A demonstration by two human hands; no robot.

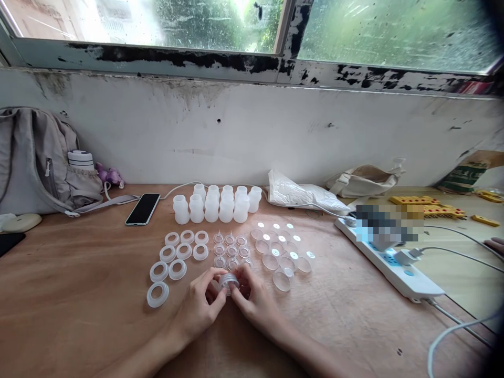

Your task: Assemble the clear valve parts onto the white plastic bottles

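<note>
Between the fingertips of my left hand point(202, 304) and my right hand point(254, 296) is a translucent plastic ring point(229, 281), gripped from both sides just above the table. Part of it is hidden by the fingers. Just beyond lie several clear nipple-like pieces point(231, 251) in rows. To the left, several white translucent rings point(158, 272) are spread out in loose rows. On the right lie several clear round covers point(282, 281), with small white discs point(293, 255) among them. Several frosted white bottles point(212, 209) stand upright together behind.
A phone point(143, 209) lies left of the bottles, near a grey backpack point(35, 157). Behind right are a white plastic bag point(303, 195) and a beige pouch point(364, 181). A power strip point(417, 281) with cables crosses the right side. Another person's hand point(495, 245) shows at the right edge.
</note>
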